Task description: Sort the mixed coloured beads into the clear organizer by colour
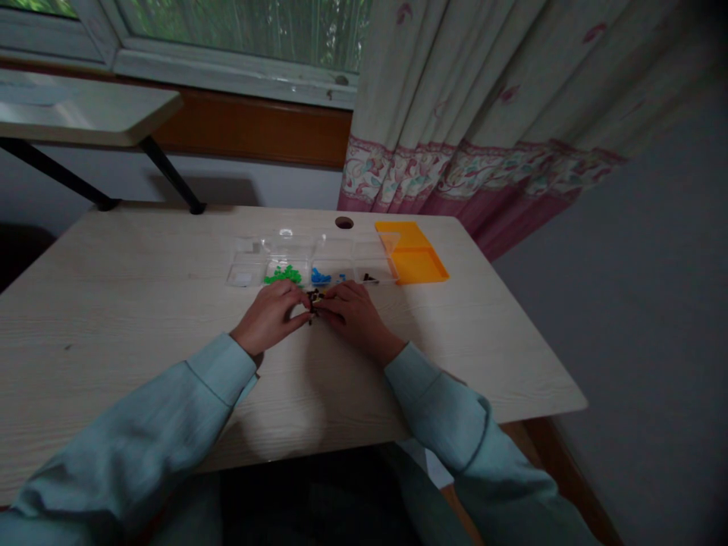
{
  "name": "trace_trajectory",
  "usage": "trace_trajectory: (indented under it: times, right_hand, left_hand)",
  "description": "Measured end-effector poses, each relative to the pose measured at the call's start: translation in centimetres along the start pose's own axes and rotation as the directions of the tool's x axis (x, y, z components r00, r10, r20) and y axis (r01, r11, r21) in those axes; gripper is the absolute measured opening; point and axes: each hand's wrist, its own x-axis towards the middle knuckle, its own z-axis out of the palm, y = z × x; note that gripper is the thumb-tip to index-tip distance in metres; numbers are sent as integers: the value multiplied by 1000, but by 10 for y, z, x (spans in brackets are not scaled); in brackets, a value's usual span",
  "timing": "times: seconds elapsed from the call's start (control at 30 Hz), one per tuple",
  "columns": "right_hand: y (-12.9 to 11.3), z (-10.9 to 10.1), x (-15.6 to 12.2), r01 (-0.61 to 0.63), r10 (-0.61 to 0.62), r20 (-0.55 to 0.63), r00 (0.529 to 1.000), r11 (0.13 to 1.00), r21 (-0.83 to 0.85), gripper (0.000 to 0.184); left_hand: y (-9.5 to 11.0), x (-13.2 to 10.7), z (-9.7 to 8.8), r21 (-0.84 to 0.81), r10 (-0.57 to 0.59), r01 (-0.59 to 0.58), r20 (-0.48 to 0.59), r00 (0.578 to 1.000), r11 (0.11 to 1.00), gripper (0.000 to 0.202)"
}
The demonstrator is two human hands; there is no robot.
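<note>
Between my two hands, just in front of a clear plastic compartment box (335, 246), is a cluster of small dark brown and pale pieces (315, 298). My left hand (271, 317) pinches the cluster from the left with thumb and forefinger. From the right, the fingers of my right hand (357, 315) close on the same cluster; their tips partly cover it. Green pieces (283, 274) lie heaped in one compartment of the box. Blue pieces (321, 277) lie in the compartment to the right, and a few dark pieces (369, 278) in the rightmost one.
An orange two-part tray (424, 265) lies by the right end of the box. Behind the box, a round hole (344, 222) pierces the wooden table (142, 318). A raised shelf (119, 114) stands at the back left. Curtains (444, 98) hang behind the table.
</note>
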Motion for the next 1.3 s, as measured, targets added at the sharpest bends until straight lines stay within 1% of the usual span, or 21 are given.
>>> trace_trajectory:
  times: [0.2, 0.47, 0.53, 0.63, 0.73, 0.87, 0.97, 1.03, 1.07, 1.13, 1.17, 1.23, 1.3]
  right_hand:
    - [-1, -2, -1, -8, 8, 13, 1000, 1000, 4, 20]
    - [1, -3, -1, -17, 17, 20, 1000, 1000, 4, 20]
    - [2, -5, 0, -24, 24, -1, 1000, 1000, 12, 19]
    - [3, -6, 1, -36, 38, -42, 998, 999, 38, 18]
    - [3, -6, 2, -35, 39, -50, 998, 996, 82, 18]
    - [1, -5, 3, -50, 59, -56, 997, 988, 148, 15]
    - [1, -6, 3, -54, 66, -65, 996, 984, 168, 13]
    - [2, -9, 3, -61, 77, -91, 993, 985, 162, 13]
    - [3, -11, 3, -76, 95, -122, 988, 985, 152, 14]
    - [9, -18, 3, -147, 170, -228, 959, 982, 117, 17]
    - [13, -23, 2, -206, 224, -290, 930, 974, 93, 19]
    - [23, -31, 1, -341, 330, -390, 859, 939, 43, 23]
    - [35, -36, -2, -458, 412, -438, 799, 889, 1, 25]
  left_hand:
    - [2, 0, 1, 18, 14, -14, 7, 1000, 1000, 16]
    - [0, -1, 3, 14, 22, -22, -14, 1000, 1000, 13]
    - [-1, -1, 4, -15, 17, -17, -39, 999, 1000, 13]
    - [0, 0, 6, -73, -22, 15, -101, 995, 997, 16]
    - [2, 1, 8, -128, -44, 26, -142, 989, 991, 17]
    - [5, 1, 10, -171, -39, 12, -159, 986, 985, 17]
    - [7, 1, 8, -172, -28, -1, -166, 986, 985, 18]
    - [7, 1, 7, -159, -27, -1, -172, 985, 987, 18]
    - [7, 1, 6, -151, -29, 2, -172, 985, 989, 18]
    - [6, 1, 4, -136, -26, 4, -163, 986, 991, 19]
    - [6, 1, 4, -131, -17, -2, -149, 989, 991, 19]
    - [5, 1, 3, -121, 19, -31, -105, 994, 992, 20]
    - [5, 1, 3, -107, 62, -67, -50, 997, 992, 21]
